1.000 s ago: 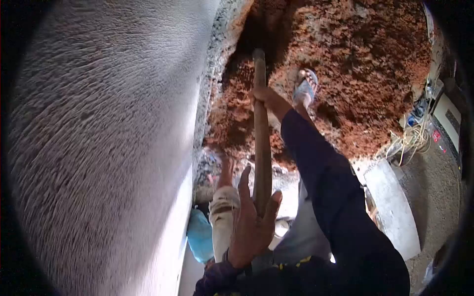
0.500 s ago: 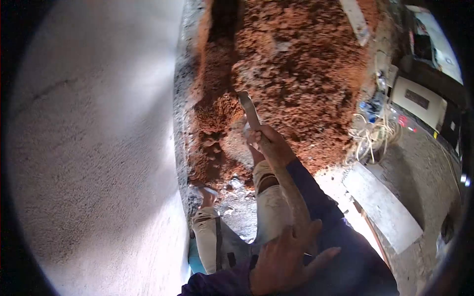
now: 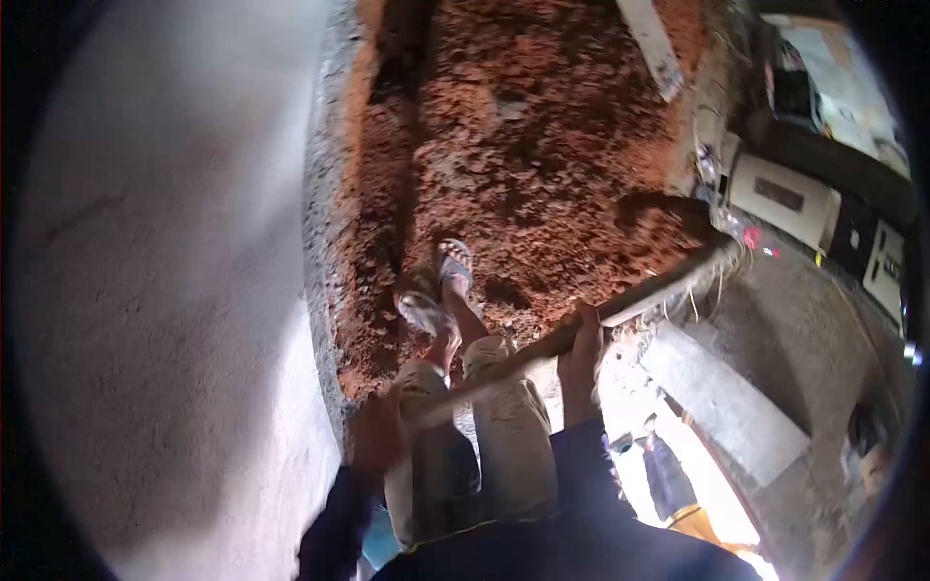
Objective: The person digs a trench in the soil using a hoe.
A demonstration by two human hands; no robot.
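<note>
A digging tool with a long wooden handle (image 3: pixel 518 366) slants across my legs, rising to the right. Near its raised end is a dark, curved, blurred shape that looks like its head (image 3: pixel 668 208); whether it is a hoe or a pick I cannot make out. My left hand (image 3: pixel 378 431) is closed around the low end of the handle, beside the wall. Farther up, my right hand (image 3: pixel 581 356) wraps the middle of the handle. Loose red soil (image 3: pixel 542 165) lies beneath the tool's head, and my sandalled feet (image 3: pixel 436 290) stand on it.
A pale plastered wall (image 3: pixel 174 290) runs along the left. At the right are a board (image 3: pixel 722 402), a cream-coloured case (image 3: pixel 785 198) and cables. A narrow plank (image 3: pixel 651 44) lies on the soil at the top. Someone's leg (image 3: pixel 668 474) shows at the lower right.
The tool has swung to the right, its head end now off to that side. My left hand, spread earlier, has closed on the handle's low end. My feet stand closer together.
</note>
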